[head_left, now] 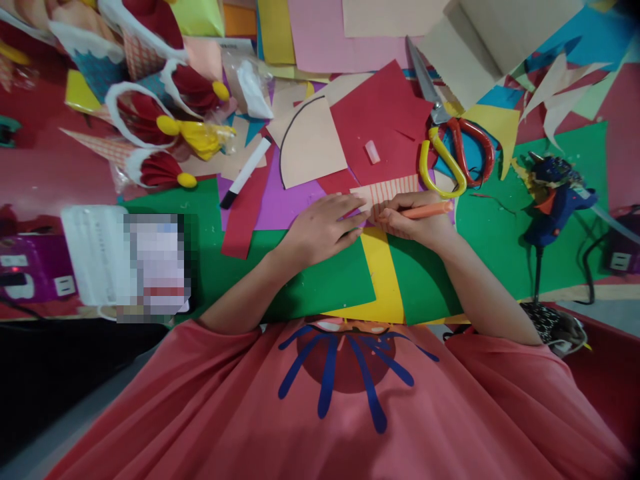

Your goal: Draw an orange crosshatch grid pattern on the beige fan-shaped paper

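My left hand lies flat with its fingers stretched out, the fingertips pressing on a small peach paper piece with orange stripes. My right hand is closed round an orange marker, its tip at the striped piece's lower edge, close to my left fingertips. Both hands rest over a green sheet crossed by a yellow strip, with purple paper under the left fingers. A small pale pink cap lies on a red sheet just beyond.
Yellow-and-red-handled scissors lie to the right of the red sheet. A blue glue gun stands at right, its cord trailing toward me. A black-and-white marker, a peach sheet with a drawn arc and paper cone crafts lie left. Coloured scraps cover the far side.
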A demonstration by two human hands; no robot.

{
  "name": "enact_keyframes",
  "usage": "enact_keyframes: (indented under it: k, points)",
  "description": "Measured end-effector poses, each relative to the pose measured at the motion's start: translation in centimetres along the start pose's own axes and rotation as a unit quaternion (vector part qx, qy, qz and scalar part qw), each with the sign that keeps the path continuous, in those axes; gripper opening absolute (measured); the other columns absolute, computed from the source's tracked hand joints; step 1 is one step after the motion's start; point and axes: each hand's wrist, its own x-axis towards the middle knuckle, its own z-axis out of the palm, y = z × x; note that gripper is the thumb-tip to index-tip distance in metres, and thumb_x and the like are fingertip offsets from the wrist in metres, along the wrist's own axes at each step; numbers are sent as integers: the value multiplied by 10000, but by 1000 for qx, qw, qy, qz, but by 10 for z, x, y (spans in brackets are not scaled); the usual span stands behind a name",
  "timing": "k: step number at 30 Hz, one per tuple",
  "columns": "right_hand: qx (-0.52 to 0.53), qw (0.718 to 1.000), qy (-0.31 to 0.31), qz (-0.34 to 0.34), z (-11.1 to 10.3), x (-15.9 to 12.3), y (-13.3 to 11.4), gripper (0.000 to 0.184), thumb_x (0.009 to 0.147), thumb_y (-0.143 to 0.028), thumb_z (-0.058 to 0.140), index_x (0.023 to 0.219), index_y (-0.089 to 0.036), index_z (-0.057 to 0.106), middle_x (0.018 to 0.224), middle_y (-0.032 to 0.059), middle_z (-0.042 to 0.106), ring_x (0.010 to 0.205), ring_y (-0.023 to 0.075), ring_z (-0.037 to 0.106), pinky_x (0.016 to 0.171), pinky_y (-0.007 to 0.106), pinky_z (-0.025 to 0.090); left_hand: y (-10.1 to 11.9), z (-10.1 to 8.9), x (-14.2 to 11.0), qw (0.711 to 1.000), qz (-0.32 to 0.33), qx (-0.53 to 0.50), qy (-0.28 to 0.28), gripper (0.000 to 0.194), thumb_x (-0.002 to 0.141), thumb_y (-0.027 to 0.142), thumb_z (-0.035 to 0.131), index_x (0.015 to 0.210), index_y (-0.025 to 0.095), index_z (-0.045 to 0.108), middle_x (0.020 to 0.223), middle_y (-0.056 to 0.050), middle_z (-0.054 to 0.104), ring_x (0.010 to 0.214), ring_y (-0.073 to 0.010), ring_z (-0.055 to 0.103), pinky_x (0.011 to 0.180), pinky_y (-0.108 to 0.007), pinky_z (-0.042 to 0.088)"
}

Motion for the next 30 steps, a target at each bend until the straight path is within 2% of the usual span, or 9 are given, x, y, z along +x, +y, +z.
enact_keyframes:
  k: [4,8,12,14,18,23,26,30]
  points:
    - [-3,1000,-11,-10,-1,0,-2,231,762,-241,604,552,-158,554,490,-42,510,456,57,423,449,200,343,0,-1,1,1000,-10,2,-16,306,978,291,405,1175,193,618,1304,-97,578,1236,-243,525,1047,-453,438]
    - [-29,999,-19,-10,-2,0,-2,225,743,-232,614,540,-151,562,493,-35,514,477,59,434,459,198,341,0,0,0,1000,-2,6,3,307,979,290,405,1157,177,628,1287,-101,590,1222,-244,538,1041,-438,446]
    - [6,999,-30,12,-4,1,-2,217,744,-287,623,578,-150,598,500,-30,535,462,66,441,444,203,354,-1,1,0,1000,4,6,5,315,980,294,405,1165,168,626,1284,-108,592,1221,-250,538,1036,-443,447]
    - [19,1000,-17,12,-7,2,-3,236,746,-326,636,587,-154,605,517,-22,563,464,74,466,438,207,367,-1,1,-1,1000,2,4,0,321,982,298,401,1181,171,618,1291,-110,586,1224,-249,533,1040,-450,441]
    - [-8,999,45,-28,-15,2,-5,224,754,-342,663,614,-168,634,577,-5,612,529,93,537,487,219,415,-2,2,-1,1000,12,7,8,323,982,298,399,1164,155,625,1275,-117,597,1220,-246,535,1032,-438,446]
    - [32,992,111,-56,-22,-4,-5,256,823,-435,618,722,-205,666,573,-5,597,470,100,534,446,253,408,-4,5,-2,998,54,9,12,324,976,303,409,1151,150,634,1231,-117,618,1180,-252,553,1009,-438,458]
    - [22,991,118,-61,-21,-7,-9,245,832,-441,609,737,-223,667,606,-1,602,463,102,527,441,271,403,-3,7,-2,995,97,13,19,327,969,315,416,1110,143,656,1176,-119,635,1135,-261,569,985,-430,472]
    - [-10,993,98,-72,-15,-6,-12,156,847,-323,609,762,-201,657,629,-8,605,532,105,557,508,267,428,-1,8,-1,992,124,20,12,309,953,319,451,1081,140,669,1127,-123,643,1109,-269,573,959,-420,480]
